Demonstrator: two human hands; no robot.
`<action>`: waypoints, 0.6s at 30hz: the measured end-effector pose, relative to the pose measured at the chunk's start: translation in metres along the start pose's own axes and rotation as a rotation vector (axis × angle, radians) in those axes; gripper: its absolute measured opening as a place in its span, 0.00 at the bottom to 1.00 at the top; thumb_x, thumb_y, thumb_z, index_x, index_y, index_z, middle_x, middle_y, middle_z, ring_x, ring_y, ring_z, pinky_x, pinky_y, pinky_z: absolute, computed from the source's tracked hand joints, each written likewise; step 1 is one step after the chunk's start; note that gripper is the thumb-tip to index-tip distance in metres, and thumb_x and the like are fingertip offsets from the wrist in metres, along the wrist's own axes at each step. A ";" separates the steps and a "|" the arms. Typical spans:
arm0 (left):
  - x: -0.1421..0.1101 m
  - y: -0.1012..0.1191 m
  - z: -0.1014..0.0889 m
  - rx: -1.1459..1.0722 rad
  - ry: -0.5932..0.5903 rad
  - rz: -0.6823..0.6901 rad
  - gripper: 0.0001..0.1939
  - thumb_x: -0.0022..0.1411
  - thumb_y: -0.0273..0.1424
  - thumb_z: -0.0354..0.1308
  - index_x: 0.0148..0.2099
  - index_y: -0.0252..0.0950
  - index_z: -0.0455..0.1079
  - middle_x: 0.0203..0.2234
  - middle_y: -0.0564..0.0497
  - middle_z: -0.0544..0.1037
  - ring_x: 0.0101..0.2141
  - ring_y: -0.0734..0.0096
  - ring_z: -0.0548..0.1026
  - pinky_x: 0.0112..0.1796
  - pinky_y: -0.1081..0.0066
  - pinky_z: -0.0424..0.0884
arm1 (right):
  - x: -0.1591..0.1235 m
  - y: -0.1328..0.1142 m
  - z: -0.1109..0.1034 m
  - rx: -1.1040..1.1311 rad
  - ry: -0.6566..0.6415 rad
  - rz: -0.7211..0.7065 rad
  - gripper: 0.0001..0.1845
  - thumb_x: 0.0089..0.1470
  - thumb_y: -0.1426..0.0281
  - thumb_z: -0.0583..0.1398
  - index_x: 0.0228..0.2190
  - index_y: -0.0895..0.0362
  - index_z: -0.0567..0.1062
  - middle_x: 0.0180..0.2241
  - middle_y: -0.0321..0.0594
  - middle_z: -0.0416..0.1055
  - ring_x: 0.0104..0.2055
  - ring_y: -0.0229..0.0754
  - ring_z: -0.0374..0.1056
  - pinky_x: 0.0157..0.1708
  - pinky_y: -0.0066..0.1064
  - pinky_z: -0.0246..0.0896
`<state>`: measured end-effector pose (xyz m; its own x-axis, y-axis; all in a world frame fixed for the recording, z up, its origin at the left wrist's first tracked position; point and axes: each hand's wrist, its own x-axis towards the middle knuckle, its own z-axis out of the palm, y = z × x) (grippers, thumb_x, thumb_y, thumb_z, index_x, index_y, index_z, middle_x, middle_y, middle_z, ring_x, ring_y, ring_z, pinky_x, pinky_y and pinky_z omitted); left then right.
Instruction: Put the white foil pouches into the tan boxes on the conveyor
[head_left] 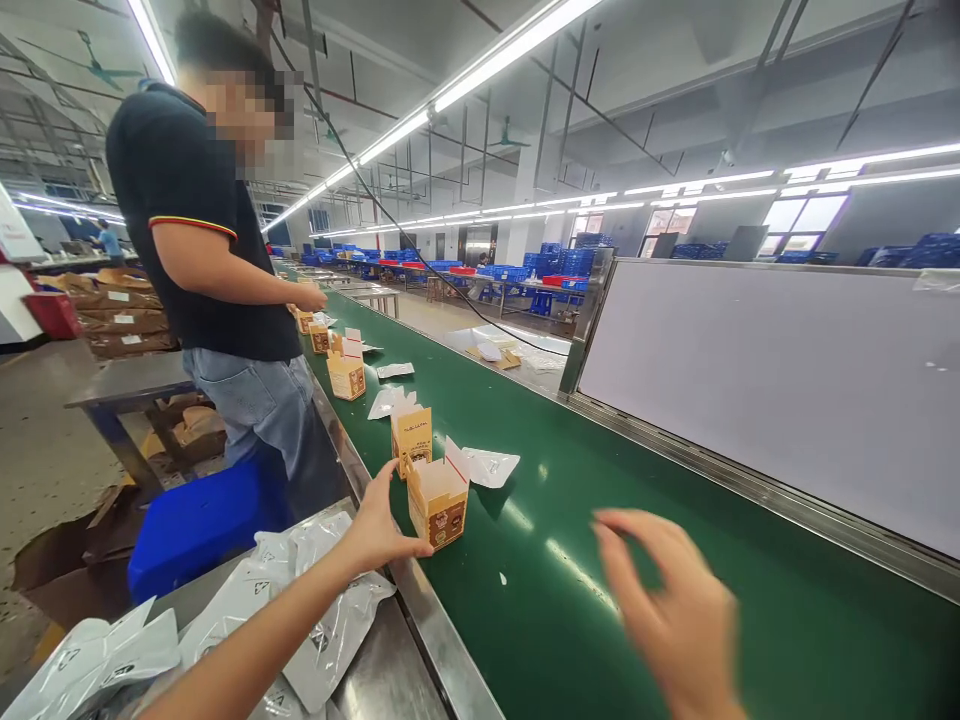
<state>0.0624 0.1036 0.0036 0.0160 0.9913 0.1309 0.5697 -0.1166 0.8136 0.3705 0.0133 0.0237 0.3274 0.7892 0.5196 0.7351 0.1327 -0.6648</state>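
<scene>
The left hand [379,525] is held open, fingers spread, with nothing gripped, just beside an open cardboard box [439,505] standing upright on a green conveyor belt [570,440]. The right hand [667,600], blurred, is held open and empty above the belt, apart from the box.

On my feed the right hand [671,610] is a blur, and the left arm [247,650] runs off the bottom edge. The white bags [337,640] are cut off there too (annoying), and the print [448,525] on the nearest box [427,515] is too small to read.
</scene>
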 end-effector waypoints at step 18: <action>-0.039 0.019 0.063 -0.082 -0.049 0.241 0.33 0.41 0.18 0.55 0.52 0.38 0.57 0.46 0.49 0.70 0.48 0.60 0.70 0.51 0.58 0.66 | 0.030 0.007 0.061 0.344 0.246 0.140 0.33 0.47 0.56 0.62 0.50 0.55 0.58 0.44 0.43 0.64 0.42 0.44 0.67 0.40 0.34 0.65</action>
<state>0.1240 0.0665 -0.0219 0.1843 0.9358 0.3005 0.4757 -0.3525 0.8059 0.3495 0.0747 0.0022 0.5716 0.6535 0.4963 0.4473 0.2590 -0.8561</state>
